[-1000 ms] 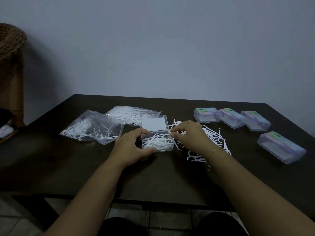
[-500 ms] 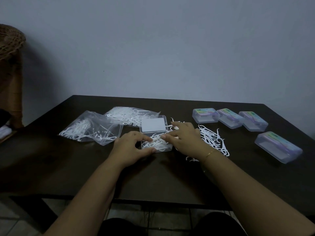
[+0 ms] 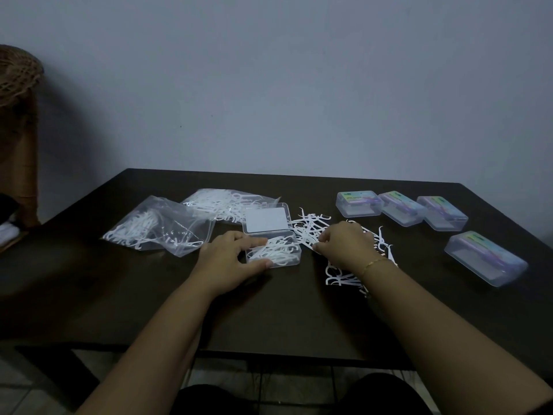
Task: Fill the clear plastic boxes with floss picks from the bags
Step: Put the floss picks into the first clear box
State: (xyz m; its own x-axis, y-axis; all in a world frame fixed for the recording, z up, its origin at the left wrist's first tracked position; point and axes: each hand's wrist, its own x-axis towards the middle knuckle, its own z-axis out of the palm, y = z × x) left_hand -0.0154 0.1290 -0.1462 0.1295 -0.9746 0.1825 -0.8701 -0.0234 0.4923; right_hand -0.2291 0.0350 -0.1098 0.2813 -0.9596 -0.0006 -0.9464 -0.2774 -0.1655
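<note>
This looks like a room in a home, dimly lit. A dark wooden surface (image 3: 269, 319) stands pushed against a plain, bare painted wall (image 3: 299, 85). A woven wicker piece of furniture (image 3: 18, 76) stands at the far left, and a tiled floor (image 3: 36, 390) shows below the near edge.

Single head-worn wide-angle view, looking forward and down across a dark table (image 3: 269, 319) toward a plain wall (image 3: 299, 85). Forearms enter from the bottom edge; the tabletop fills mid-frame, near. No second view.
</note>
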